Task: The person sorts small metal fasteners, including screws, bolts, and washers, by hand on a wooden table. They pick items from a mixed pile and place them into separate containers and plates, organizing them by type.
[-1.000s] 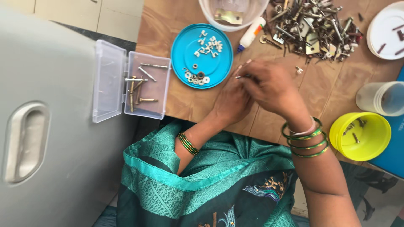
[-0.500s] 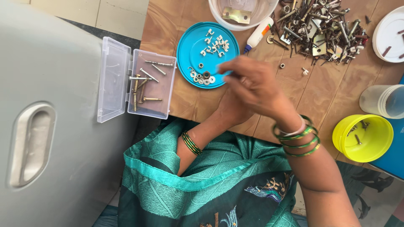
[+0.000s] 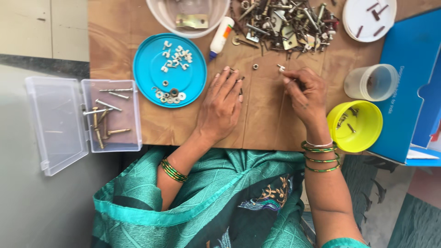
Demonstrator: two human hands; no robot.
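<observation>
Two hands sort small hardware on a brown table.

The left hand (image 3: 223,108) lies flat, fingers spread, empty, near the table's front edge beside the blue lid (image 3: 151,82). The right hand (image 3: 305,94) pinches its fingertips on a small white piece (image 3: 280,68), short of the heap of screws (image 3: 287,20) at the far edge.

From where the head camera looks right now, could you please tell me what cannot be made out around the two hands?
- Head view: what the right hand pinches; its curled fingers hide it.
- Head view: whether the left hand covers anything; its palm lies flat on the brown board.
- Head view: the clear tub and hardware pile are cut off by the top edge.
- Head view: pieces in the yellow bowl are too small to identify.
</observation>
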